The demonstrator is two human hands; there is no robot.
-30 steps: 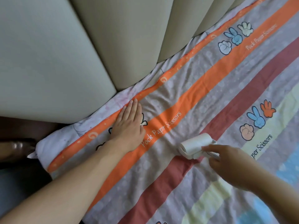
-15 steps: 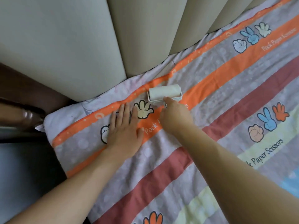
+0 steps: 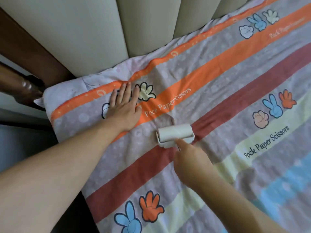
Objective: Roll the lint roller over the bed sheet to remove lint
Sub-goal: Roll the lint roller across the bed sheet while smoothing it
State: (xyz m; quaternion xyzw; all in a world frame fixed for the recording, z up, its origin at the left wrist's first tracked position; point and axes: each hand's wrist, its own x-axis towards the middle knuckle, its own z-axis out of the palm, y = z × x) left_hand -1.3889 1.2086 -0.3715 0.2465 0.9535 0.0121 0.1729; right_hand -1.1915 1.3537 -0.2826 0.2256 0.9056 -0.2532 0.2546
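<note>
The sheet (image 3: 218, 98) lay creased. My left hand (image 3: 123, 108) pressed it flat, fingers straight. My right hand (image 3: 190, 158) gripped the roller (image 3: 175, 134), which rested on the red stripe. Pulling hard could bunch the loose cloth under it. Half a second before, the roller was up on the orange stripe.

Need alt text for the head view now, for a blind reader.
The right hand holds a white lint roller on the striped bed sheet, at its dark red stripe. The left hand lies flat on the sheet, near a beige padded headboard.
</note>
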